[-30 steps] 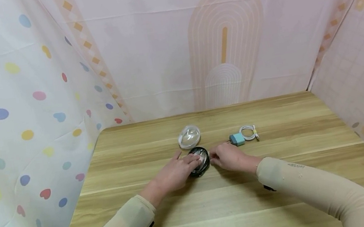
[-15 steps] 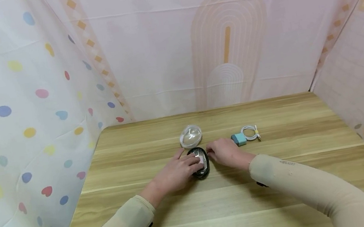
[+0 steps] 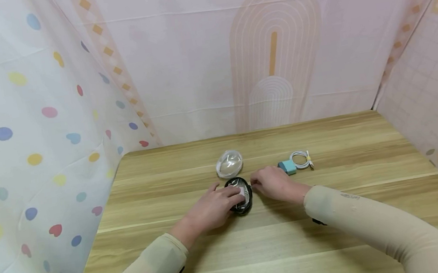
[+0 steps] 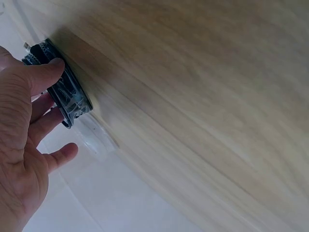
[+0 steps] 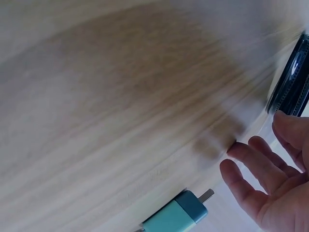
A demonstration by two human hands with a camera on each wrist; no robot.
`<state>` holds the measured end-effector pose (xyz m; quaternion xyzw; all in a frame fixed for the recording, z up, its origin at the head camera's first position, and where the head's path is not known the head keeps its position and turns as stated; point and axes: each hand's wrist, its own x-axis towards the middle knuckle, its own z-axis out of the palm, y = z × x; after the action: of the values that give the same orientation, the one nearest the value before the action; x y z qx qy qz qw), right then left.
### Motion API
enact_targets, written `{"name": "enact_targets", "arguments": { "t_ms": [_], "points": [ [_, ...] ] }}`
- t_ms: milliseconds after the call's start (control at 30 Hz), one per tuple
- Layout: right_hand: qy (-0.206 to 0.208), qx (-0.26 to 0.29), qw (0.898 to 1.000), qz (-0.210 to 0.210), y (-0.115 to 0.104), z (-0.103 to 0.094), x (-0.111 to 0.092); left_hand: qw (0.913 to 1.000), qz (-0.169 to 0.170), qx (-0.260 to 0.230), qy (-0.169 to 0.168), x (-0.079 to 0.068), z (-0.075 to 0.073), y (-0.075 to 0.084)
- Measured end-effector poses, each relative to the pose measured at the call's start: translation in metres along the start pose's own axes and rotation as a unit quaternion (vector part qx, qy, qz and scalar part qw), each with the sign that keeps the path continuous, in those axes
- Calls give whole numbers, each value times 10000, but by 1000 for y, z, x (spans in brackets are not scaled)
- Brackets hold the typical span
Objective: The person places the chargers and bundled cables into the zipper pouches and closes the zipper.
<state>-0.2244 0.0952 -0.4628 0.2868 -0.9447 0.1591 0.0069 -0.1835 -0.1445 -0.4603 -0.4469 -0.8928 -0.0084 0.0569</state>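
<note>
A small oval black zip case with a clear window lies on the wooden table. My left hand grips it, fingers over its top; in the left wrist view the thumb bears on one face and other fingers reach the opposite side. Zipper teeth run along the case's side wall, and a small metal piece juts from its end. My right hand is at the case's right edge, thumb and forefinger pinched there at the zipper pull, which the fingers hide. Its other fingers are loosely bent.
A clear oval case with a whitish rim lies just behind the black case. To the right are a teal charger plug and a coiled white cable with a yellow tie. Patterned curtains stand behind the table.
The right hand has shifted slightly away along the case's right edge and then a touch to the right. The black case has turned a little; the left hand stays on it.
</note>
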Motion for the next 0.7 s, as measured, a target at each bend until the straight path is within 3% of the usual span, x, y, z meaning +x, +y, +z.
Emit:
{"name": "enact_targets", "arguments": {
  "t_ms": [200, 367, 700],
  "points": [
    [-136, 274, 9995, -107, 0, -3, -3, 9998, -151, -132, -30, 1, -1, 2],
    [-295, 513, 9971, -485, 2, -4, -9, 9997, -191, -155, 20, 1, 0, 2],
    [-260, 380, 9970, -619, 4, -2, -14, 9999, -164, 3, 25, 0, 2, 1]
  ]
}}
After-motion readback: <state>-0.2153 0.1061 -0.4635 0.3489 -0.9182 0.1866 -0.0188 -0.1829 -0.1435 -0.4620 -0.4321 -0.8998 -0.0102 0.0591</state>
